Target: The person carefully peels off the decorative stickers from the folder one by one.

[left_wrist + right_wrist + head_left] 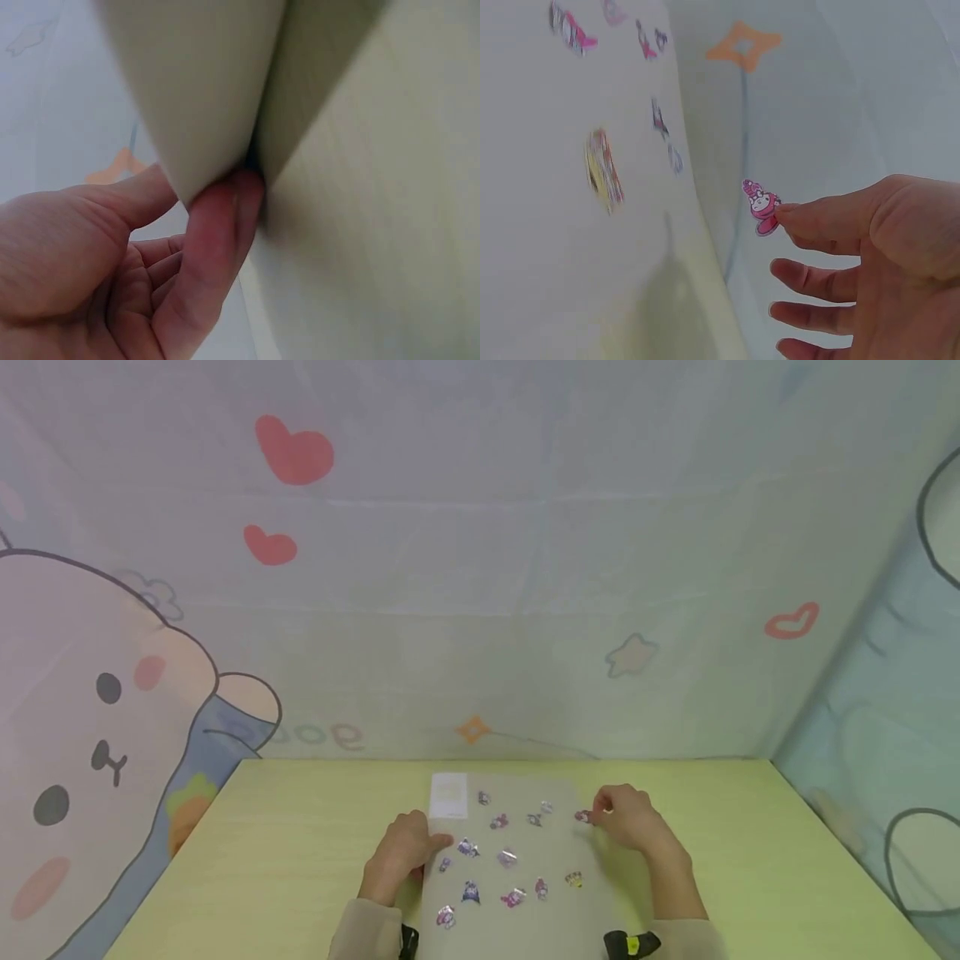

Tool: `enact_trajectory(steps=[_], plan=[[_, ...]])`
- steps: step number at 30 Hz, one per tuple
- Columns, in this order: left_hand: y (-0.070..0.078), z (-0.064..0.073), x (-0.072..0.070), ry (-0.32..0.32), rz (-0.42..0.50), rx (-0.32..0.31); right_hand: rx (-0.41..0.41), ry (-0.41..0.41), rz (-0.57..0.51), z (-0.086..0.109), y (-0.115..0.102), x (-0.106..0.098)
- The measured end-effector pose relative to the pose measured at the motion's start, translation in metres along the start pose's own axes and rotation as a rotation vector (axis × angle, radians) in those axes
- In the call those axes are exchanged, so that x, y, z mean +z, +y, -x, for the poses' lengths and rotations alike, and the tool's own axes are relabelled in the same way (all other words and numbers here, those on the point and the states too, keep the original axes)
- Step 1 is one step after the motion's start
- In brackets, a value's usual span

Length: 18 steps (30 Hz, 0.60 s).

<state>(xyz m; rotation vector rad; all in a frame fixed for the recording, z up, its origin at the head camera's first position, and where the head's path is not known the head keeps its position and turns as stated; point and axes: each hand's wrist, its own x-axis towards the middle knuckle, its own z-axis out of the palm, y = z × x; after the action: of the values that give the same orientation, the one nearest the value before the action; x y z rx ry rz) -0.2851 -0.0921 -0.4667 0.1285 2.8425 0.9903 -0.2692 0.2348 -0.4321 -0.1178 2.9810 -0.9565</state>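
Observation:
A pale sheet (555, 918) dotted with several small cartoon stickers lies along the table in the head view. My left hand (401, 852) holds its left edge, thumb over the top and fingers beneath; the left wrist view shows those fingertips (210, 217) under the sheet's edge. Between thumb and fingertip my right hand (630, 818) pinches a small pink-and-red character sticker (763, 208). That sticker is raised off the sheet, near its upper right edge. The other fingers of the right hand are spread loosely in the right wrist view.
A white rectangle (449, 796) marks the sheet's top left corner. A yellow character sticker (573, 879) sits near the right edge. The light yellow table (285, 860) extends to both sides, with a printed cloth backdrop (450, 568) hanging behind it.

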Motion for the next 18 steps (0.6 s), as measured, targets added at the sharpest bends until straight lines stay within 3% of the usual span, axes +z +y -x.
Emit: enact_trajectory(steps=[6, 18], plan=[[-0.001, 0.003, -0.006, -0.007, -0.008, -0.007, 0.004, -0.011, 0.093, -0.004, 0.017, -0.015], [-0.001, 0.003, -0.006, -0.016, 0.016, 0.010, 0.043, -0.049, 0.143, -0.021, 0.056, -0.032]])
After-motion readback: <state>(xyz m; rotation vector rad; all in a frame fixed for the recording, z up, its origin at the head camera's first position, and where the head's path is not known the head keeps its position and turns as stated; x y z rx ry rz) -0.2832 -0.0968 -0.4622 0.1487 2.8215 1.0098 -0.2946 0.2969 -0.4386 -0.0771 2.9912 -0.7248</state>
